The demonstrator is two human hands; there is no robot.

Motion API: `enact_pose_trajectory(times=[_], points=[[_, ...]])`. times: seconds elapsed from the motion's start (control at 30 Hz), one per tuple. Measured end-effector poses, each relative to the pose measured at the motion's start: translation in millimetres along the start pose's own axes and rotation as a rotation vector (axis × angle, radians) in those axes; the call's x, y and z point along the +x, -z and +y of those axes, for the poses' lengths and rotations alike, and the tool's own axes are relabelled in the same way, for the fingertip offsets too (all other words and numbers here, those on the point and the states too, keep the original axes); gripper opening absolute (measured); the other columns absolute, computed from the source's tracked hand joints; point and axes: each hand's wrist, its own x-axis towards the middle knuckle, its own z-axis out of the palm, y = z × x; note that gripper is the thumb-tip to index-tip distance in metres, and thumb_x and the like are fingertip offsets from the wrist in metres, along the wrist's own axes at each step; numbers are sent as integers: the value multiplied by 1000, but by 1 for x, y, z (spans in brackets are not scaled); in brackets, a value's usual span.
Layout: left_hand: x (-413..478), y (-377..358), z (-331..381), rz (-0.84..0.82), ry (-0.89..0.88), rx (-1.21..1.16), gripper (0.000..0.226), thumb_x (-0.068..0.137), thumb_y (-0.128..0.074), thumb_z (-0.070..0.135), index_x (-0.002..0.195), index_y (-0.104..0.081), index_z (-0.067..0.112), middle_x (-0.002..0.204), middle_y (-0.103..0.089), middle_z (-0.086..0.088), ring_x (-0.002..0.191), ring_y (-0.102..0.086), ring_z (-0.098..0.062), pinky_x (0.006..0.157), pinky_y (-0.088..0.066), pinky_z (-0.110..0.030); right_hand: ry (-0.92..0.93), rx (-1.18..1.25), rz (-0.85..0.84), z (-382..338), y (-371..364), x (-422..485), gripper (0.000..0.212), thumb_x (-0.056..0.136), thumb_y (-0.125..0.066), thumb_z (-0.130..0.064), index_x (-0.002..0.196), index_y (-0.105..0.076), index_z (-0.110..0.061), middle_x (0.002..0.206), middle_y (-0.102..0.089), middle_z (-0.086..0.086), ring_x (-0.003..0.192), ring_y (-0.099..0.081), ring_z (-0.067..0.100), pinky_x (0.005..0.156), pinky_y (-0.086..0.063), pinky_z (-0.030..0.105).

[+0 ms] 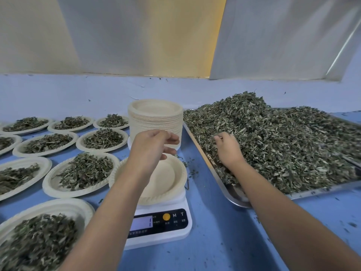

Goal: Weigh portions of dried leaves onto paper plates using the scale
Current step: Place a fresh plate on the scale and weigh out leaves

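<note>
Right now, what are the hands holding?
The left hand holds nothing. The right hand curls its fingers round dried leaves at the pile's edge.

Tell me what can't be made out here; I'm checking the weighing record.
Head view:
- Scale reading: washed out, only one digit legible.
- Right hand: fingertips buried in the leaf pile, grip unclear.
- Plate on scale: left side behind the left forearm.
- Far-left plates: cut by frame edge.
</note>
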Motion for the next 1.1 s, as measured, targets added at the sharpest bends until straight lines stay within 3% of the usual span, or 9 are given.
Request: enact_pose_trajectory(times=[0.17, 0.33, 0.43, 0.57, 0.7, 0.83, 0.93, 1.03, 1.1], points=[[2, 3, 0, 19, 6, -16, 25, 90, -48, 11, 78, -69, 12, 81, -74, 1, 56, -61, -8, 59, -42, -22, 6, 266, 80, -9, 15, 4, 35, 103, -35, -27, 124, -53, -5, 87, -53, -5, 59, -37, 0, 48, -30, 14], [4, 9, 0, 99, 40, -119, 24, 91, -48, 13, 79, -69, 13, 83, -73, 1, 64, -60, -9, 61, -42, -21, 93, 368, 131, -47, 33, -1, 36, 103, -33, -30, 126, -51, -9, 109, -58, -1, 87, -52, 4, 70, -37, 19], [5, 16, 0, 136, 96, -254, 24, 92, -46, 13, 82, -68, 14, 84, -70, 2, 69, -61, -9, 61, -45, -19, 107, 519, 148, -84, 41, -7, 30, 103, -34, -29, 122, -53, -14, 97, -56, -12, 84, -50, -4, 74, -41, 11], [6, 31, -3, 164, 164, -323, 22, 95, -44, 15, 96, -66, 12, 96, -69, -1, 82, -65, -11, 67, -50, -22, 64, 777, 45, -135, 40, -23, 34, 103, -34, -30, 130, -51, -16, 109, -54, -13, 110, -52, 9, 93, -41, 27], [6, 50, -11, 207, 210, -369, 21, 96, -46, 20, 102, -64, 10, 104, -67, -3, 95, -63, -15, 75, -51, -26, 3, 951, -149, -165, 15, -48, 39, 103, -38, -31, 139, -45, -18, 107, -43, -12, 95, -43, -1, 87, -36, 20], [9, 59, -10, 276, 213, -381, 20, 97, -43, 27, 98, -58, 14, 101, -61, -2, 93, -57, -17, 69, -43, -26, 89, 877, -291, -168, -26, -72, 19, 102, -40, -26, 106, -59, -28, 99, -55, -18, 85, -52, -17, 77, -39, 4], [9, 59, -8, 264, 169, -344, 24, 98, -41, 39, 94, -60, 25, 88, -65, 7, 83, -60, -9, 69, -43, -26, 167, 723, -363, -162, -44, -80, 18, 100, -45, -20, 107, -61, -19, 106, -63, -4, 95, -57, 0, 81, -42, 12], [11, 54, -13, 218, 109, -268, 30, 97, -42, 44, 118, -56, 29, 116, -62, 7, 109, -56, -9, 92, -47, -35, 236, 626, -401, -157, -47, -83, 16, 96, -49, -13, 104, -58, -23, 101, -61, -12, 85, -54, -11, 67, -39, 1], [12, 47, -16, 190, 73, -222, 27, 97, -43, 43, 119, -53, 32, 128, -55, 5, 119, -51, -13, 104, -41, -41, 272, 575, -415, -155, -49, -84, 21, 94, -50, -9, 107, -56, -24, 105, -59, -13, 93, -54, -7, 72, -39, 1]])
